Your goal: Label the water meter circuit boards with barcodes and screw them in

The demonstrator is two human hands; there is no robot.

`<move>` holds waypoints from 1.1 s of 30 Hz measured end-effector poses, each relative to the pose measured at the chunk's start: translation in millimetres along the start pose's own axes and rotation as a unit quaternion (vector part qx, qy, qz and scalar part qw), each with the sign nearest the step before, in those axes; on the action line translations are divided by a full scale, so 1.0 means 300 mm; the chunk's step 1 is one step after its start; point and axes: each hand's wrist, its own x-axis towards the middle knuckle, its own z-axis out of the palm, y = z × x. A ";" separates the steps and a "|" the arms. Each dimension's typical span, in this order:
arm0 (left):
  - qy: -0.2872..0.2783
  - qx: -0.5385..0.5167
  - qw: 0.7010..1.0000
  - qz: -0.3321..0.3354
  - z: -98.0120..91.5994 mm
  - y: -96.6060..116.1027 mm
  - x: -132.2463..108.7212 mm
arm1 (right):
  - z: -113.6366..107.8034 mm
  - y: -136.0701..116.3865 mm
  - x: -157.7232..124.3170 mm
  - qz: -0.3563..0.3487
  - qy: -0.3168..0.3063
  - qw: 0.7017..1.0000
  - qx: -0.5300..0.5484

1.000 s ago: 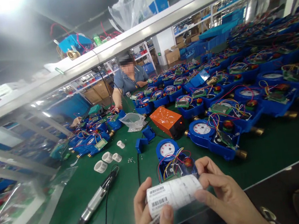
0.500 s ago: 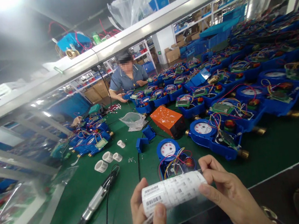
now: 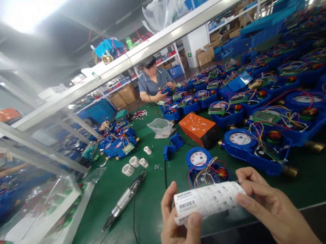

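Observation:
A white roll of barcode labels (image 3: 209, 201) is stretched between my two hands above the front of the bench. My left hand (image 3: 181, 228) closes on its left end, thumb over the lower printed strip. At the right end, the fingers and thumb of my right hand (image 3: 265, 200) pinch the roll. Just behind it sits a blue water meter (image 3: 198, 158) with a white dial and loose coloured wires, its lower part hidden by the labels. Another blue meter (image 3: 241, 138) with brass ends lies to the right.
An electric screwdriver (image 3: 122, 202) with a black cable and several small label rolls (image 3: 134, 161) lie left on the green bench (image 3: 107, 243). An orange box (image 3: 197, 127) stands mid-bench. Rows of meters fill the right side. A co-worker (image 3: 155, 80) sits opposite, beneath a shelf beam.
My view has swung left, so everything appears further right. The label roll stays in both hands, its left edge turned slightly. The co-worker's hands have come together around a blue part.

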 end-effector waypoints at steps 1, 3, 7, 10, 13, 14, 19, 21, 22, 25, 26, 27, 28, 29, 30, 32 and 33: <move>-0.001 0.001 1.000 0.005 -0.002 0.002 -0.001 | -0.001 0.003 -0.002 0.000 -0.001 1.000 -0.003; -0.001 0.004 1.000 0.011 -0.004 0.008 -0.005 | -0.003 0.007 -0.005 -0.004 -0.005 1.000 -0.008; 0.002 0.021 1.000 0.005 -0.007 0.025 -0.012 | -0.003 0.003 -0.012 -0.008 -0.005 1.000 -0.012; -0.002 0.030 1.000 0.004 -0.011 0.027 -0.014 | -0.002 -0.002 -0.019 -0.010 0.008 1.000 -0.009; -0.006 0.024 1.000 0.005 -0.016 0.022 -0.014 | -0.001 -0.003 -0.023 -0.013 0.007 1.000 -0.015; -0.006 0.018 1.000 0.003 -0.017 0.019 -0.014 | -0.001 -0.002 -0.023 -0.014 0.005 1.000 -0.018; -0.016 0.014 1.000 -0.004 -0.016 0.015 -0.019 | 0.010 0.001 -0.021 -0.031 0.008 0.999 -0.037; -0.021 0.017 1.000 -0.010 -0.014 0.014 -0.022 | 0.015 0.002 -0.022 -0.038 0.006 0.998 -0.048; -0.017 0.014 1.000 -0.012 -0.013 0.012 -0.023 | 0.017 0.003 -0.023 -0.039 0.007 0.998 -0.049; 0.006 0.001 1.000 -0.014 -0.014 0.003 -0.025 | 0.017 0.006 -0.024 -0.031 0.003 0.999 -0.039; 0.013 -0.003 1.000 -0.016 -0.015 -0.001 -0.025 | 0.016 0.007 -0.023 -0.027 0.002 0.999 -0.036; 0.020 -0.008 1.000 -0.019 -0.017 -0.004 -0.023 | 0.015 0.007 -0.021 -0.025 0.003 0.999 -0.034; 0.027 -0.013 0.999 -0.023 -0.019 -0.006 -0.021 | 0.014 0.007 -0.018 -0.025 0.008 0.999 -0.031; 0.033 -0.015 0.999 -0.026 -0.020 -0.007 -0.019 | 0.013 0.007 -0.014 -0.025 0.016 0.999 -0.029; 0.038 -0.015 0.999 -0.029 -0.021 -0.006 -0.016 | 0.012 0.007 -0.010 -0.026 0.023 0.999 -0.028; 0.038 -0.012 0.999 -0.032 -0.019 -0.003 -0.013 | 0.012 0.009 -0.002 -0.027 0.028 0.999 -0.027; 0.032 -0.010 0.999 -0.033 -0.017 -0.002 -0.011 | 0.013 0.010 0.000 -0.025 0.024 0.999 -0.028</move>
